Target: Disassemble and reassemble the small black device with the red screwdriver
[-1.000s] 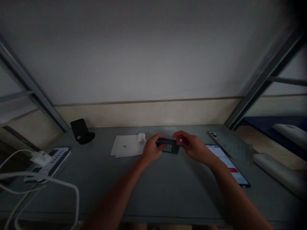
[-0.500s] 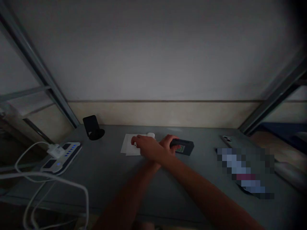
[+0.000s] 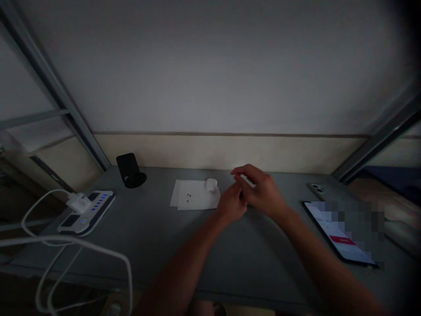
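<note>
My left hand (image 3: 232,202) is closed, fingers curled, just right of the white paper sheets (image 3: 199,202). Whatever it holds is hidden; only a dark patch shows between the two hands. My right hand (image 3: 263,191) meets it from the right, its thumb and forefinger bent towards each other in a pinch above the left fingers. Nothing can be made out at those fingertips. Several tiny black pieces (image 3: 188,197) lie on the paper. A small white rounded case (image 3: 211,184) rests on the sheets' upper right corner.
A black folding stand (image 3: 128,169) is at the back left. Nearer, a white power strip (image 3: 87,215) carries a plugged-in charger (image 3: 79,203) and loose white cables (image 3: 82,243). On the right lie a lit tablet (image 3: 342,237) and a phone (image 3: 316,189).
My right hand has left the paper and moved right, uncrossing the arms. The dark box seen by my left hand is now out of sight. Black pieces on the paper are uncovered.
</note>
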